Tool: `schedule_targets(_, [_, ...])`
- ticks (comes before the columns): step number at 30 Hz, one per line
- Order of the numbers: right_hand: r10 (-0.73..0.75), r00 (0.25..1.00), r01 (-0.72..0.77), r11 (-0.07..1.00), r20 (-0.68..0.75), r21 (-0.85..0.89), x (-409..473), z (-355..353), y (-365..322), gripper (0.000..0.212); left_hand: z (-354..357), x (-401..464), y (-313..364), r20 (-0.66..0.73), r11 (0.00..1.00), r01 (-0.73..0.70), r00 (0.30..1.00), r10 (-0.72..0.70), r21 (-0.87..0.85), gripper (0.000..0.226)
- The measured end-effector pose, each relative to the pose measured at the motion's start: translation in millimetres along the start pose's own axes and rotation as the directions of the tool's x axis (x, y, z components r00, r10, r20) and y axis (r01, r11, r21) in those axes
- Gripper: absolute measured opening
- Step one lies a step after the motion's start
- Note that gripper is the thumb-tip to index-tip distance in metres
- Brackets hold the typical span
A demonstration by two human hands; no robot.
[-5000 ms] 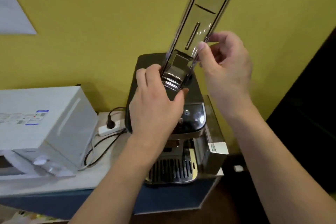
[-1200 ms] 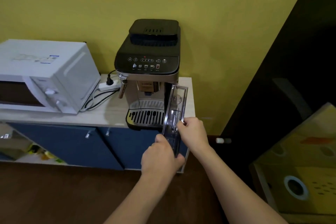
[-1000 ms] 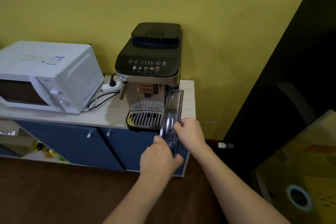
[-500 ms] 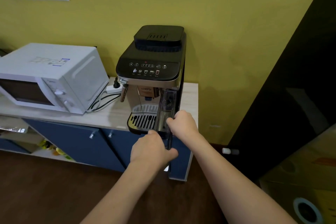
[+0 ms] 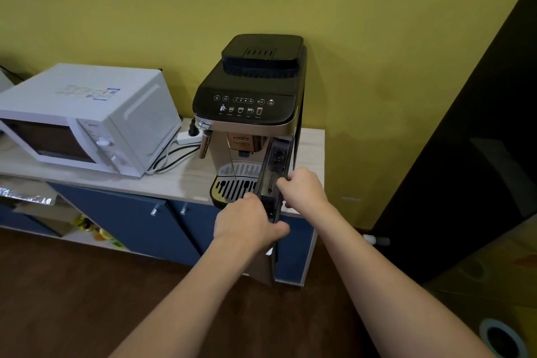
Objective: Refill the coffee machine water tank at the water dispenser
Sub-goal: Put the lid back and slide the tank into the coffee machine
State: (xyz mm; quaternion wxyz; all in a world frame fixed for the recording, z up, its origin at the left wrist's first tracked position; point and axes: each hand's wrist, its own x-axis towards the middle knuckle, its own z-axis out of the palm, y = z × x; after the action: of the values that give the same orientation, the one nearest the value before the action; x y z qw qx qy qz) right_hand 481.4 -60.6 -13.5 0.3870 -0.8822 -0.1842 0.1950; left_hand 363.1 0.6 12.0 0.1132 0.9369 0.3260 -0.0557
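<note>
A person's two hands hold the water tank (image 5: 274, 171) at the right front corner of the coffee machine (image 5: 250, 113), which stands on a pale worktop (image 5: 180, 180) against a yellow wall. The tank, a tall, narrow, smoke-clear plastic box, sits partway in its slot beside the drip grille (image 5: 232, 187), its front end projecting past the worktop's edge.

The left hand (image 5: 247, 227) wraps the tank's lower front, thumb curled round to the right side. The right hand (image 5: 302, 187) closes on the upper right edge, fingers hooked over the rim. Both grips are narrow and firmly on the tank.

The tank looks rigid and thin-walled. Whether it holds water cannot be told from this view; full, it would likely be heavy for its size and prone to slosh if tilted. Smooth plastic may be slippery when wet, so a two-handed hold seems the safest, one hand low under the weight and one high to steer. It probably needs to run straight along the slot, since a skewed push could jam it or strain the plastic.

A white microwave (image 5: 84, 119) stands to the left, with a power strip (image 5: 189, 136) and cables between the two appliances. Blue cabinet doors (image 5: 139, 221) run below.
</note>
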Motion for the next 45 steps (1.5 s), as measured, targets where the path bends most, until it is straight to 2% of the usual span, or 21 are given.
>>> schedule_targets(7, [0.012, 1.0, -0.013, 0.997, 0.012, 0.082, 10, -5, 0, 0.044, 0, 19, 2, -0.055, 0.999, -0.046, 0.997, 0.045, -0.019, 0.056])
schedule_targets(13, [0.034, 0.999, -0.037, 0.989, 0.022, 0.144, 15, -8, -7, 0.039, -3, 27, 0, -0.082, 0.998, -0.056, 0.995, 0.056, 0.0, 0.055])
schedule_targets(19, [-0.007, 1.0, 0.007, 0.996, -0.004, 0.086, 18, -3, -3, 0.045, 6, 23, -1, -0.165, 0.999, -0.031, 0.986, 0.025, -0.033, 0.053])
schedule_targets(26, [-0.016, 1.0, 0.014, 0.995, 0.022, 0.098, 25, -5, 8, 0.047, 13, 25, 1, -0.176, 0.997, -0.05, 0.984, 0.04, -0.055, 0.051])
schedule_targets(34, [-0.048, 0.998, 0.043, 0.995, 0.049, 0.088, 32, -13, 16, 0.051, 12, 22, 17, -0.185, 0.999, -0.008, 0.983, -0.002, -0.053, 0.051])
schedule_targets(45, [-0.11, 0.992, 0.102, 0.988, 0.059, 0.117, 25, -15, 22, 0.045, 14, 16, 26, -0.2, 0.999, -0.01, 0.98, 0.0, -0.052, 0.05])
